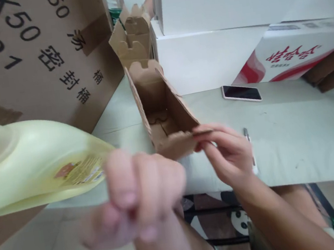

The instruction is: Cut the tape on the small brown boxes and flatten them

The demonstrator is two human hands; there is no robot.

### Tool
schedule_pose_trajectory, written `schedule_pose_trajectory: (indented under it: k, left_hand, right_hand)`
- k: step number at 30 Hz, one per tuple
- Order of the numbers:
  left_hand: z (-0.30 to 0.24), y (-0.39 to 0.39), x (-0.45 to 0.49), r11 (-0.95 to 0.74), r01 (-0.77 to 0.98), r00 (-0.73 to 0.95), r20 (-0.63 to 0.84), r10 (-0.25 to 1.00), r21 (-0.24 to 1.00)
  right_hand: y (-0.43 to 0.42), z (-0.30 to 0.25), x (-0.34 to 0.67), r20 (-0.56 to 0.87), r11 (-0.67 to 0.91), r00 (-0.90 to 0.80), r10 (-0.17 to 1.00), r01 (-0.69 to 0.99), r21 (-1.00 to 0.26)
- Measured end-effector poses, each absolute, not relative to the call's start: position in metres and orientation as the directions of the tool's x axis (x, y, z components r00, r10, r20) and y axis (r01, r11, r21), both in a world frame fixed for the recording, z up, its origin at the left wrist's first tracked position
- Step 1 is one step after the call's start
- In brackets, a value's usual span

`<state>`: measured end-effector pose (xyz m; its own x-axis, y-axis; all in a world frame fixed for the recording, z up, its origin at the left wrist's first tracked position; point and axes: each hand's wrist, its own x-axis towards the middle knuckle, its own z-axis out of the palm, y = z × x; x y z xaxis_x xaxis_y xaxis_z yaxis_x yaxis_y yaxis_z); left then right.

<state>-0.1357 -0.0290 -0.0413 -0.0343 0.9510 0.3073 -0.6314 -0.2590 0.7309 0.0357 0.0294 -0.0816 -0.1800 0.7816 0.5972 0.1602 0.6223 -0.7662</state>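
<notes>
My left hand (136, 194) is closed round the end of a large pale yellow plastic bottle (30, 163), which lies on its side close to the camera and stretches off to the left. A label shows near the hand. My right hand (225, 150) pinches a flap of a small open brown cardboard box (161, 109) that lies tipped on its side on the pale table (294, 137), its open mouth facing me. The bottle's end sits just left of that box's mouth.
A big brown carton with black print (37, 56) stands at the left. More small folded boxes (132, 35) sit behind. White boxes (219, 32), a red-and-white carton (293, 55) and a phone (241, 92) lie at the back right. A pen (247, 135) rests by my right hand.
</notes>
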Motion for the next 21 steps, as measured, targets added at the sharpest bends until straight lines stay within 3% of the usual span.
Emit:
schedule_pose_trajectory:
  k: [2, 3, 5, 7, 11, 15, 18, 21]
  left_hand:
    - [-0.039, -0.017, -0.138, -0.48, -0.58, -0.413, 0.27, 0.87, 0.658]
    - [-0.041, -0.009, -0.136, -0.518, -0.507, -0.542, 0.213, 0.813, 0.688]
    - [-0.052, 0.009, -0.13, -0.515, -0.368, -0.727, 0.106, 0.679, 0.774]
    - [-0.069, 0.025, -0.122, -0.49, -0.241, -0.778, 0.134, 0.614, 0.838]
    - [-0.103, 0.042, -0.119, -0.453, -0.071, -0.517, 0.356, 0.778, 0.889]
    - [-0.113, 0.044, -0.121, -0.46, 0.14, -0.399, 0.475, 0.785, 0.877]
    - [-0.11, 0.042, -0.121, -0.459, 0.169, -0.367, 0.488, 0.792, 0.872]
    - [-0.108, 0.042, -0.121, -0.458, 0.168, -0.348, 0.487, 0.801, 0.873]
  right_hand:
    - [0.011, -0.073, 0.072, 0.571, 0.587, -0.136, 0.809, 0.172, -0.791]
    - [0.004, -0.07, 0.088, 0.566, 0.581, -0.129, 0.814, 0.193, -0.791]
    - [-0.003, -0.066, 0.113, 0.565, 0.591, -0.176, 0.806, 0.239, -0.77]
    - [-0.005, -0.065, 0.13, 0.565, 0.62, -0.262, 0.782, 0.243, -0.746]
    - [-0.011, -0.069, 0.15, 0.557, 0.632, -0.327, 0.763, 0.198, -0.75]
    - [-0.026, -0.083, 0.183, 0.527, 0.596, -0.279, 0.803, 0.364, -0.716]
    - [-0.05, -0.099, 0.219, 0.357, 0.506, -0.366, 0.86, 0.509, -0.696]
    - [-0.091, -0.113, 0.244, 0.086, 0.269, -0.302, 0.949, 0.643, -0.717]
